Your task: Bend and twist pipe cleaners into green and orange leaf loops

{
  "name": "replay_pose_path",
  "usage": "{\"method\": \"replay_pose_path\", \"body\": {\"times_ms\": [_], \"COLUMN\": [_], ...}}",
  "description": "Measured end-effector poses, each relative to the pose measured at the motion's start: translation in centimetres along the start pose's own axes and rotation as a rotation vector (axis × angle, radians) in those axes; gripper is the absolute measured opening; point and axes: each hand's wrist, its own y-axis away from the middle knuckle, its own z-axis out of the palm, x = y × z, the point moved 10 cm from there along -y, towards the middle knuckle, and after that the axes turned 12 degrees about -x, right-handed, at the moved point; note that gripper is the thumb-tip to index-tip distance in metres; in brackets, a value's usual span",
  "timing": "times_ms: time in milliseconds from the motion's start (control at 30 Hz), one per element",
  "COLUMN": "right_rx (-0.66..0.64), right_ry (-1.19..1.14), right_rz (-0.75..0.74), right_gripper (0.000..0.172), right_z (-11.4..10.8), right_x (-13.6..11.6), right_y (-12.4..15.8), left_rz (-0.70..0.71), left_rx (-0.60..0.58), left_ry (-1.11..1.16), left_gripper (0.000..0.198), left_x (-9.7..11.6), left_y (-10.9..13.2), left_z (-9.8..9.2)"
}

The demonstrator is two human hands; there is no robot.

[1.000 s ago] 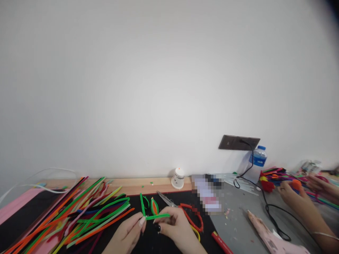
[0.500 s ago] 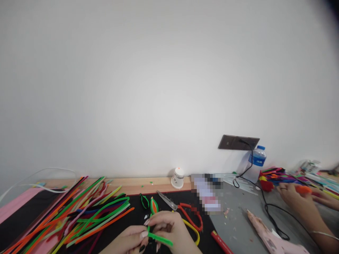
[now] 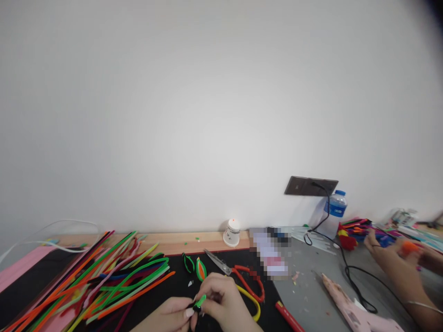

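Low in the middle, my left hand [image 3: 170, 314] and my right hand [image 3: 224, 299] meet with fingers pinched. Between their fingertips is a short green pipe cleaner [image 3: 200, 301], with a black piece against it. Just beyond my fingers on the black mat lie a leaf shape in green and orange [image 3: 201, 269] and a black and green loop [image 3: 188, 263]. Red-handled scissors [image 3: 247, 280] rest beside my right hand, their blades slightly apart. To the left spreads a pile of coloured pipe cleaners [image 3: 131, 286].
A white cup [image 3: 231, 233] stands upside down by the wall. Rightward are a red tube [image 3: 289, 317], a pink glue gun [image 3: 353, 309], a black cable and a water bottle [image 3: 335, 214]. Another person's hands [image 3: 398, 267] hold something orange at the far right.
The green pipe cleaner in my fingers, which pointed right, now shows as a short piece pointing up. The other person's hands have shifted slightly right with the orange thing.
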Motion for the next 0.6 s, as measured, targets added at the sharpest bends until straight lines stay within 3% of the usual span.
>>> {"method": "replay_pose_path", "body": {"times_ms": [167,333,600], "right_rx": [0.031,0.066,-0.003], "right_ry": [0.158,0.258,0.128], "right_rz": [0.014,0.058,0.114], "right_gripper": [0.016,0.015,0.014], "right_z": [-0.2,-0.4,0.6], "right_x": [0.2,0.4,2.2], "right_y": [0.1,0.2,0.0], "left_rz": [0.072,0.097,0.038], "left_rx": [0.084,0.122,0.269], "left_ry": [0.017,-0.127,-0.460], "left_gripper": [0.045,0.046,0.034], "left_x": [-0.1,0.0,1.0], "left_y": [-0.4,-0.5,0.3], "left_z": [-1.1,-1.6,-1.6]}}
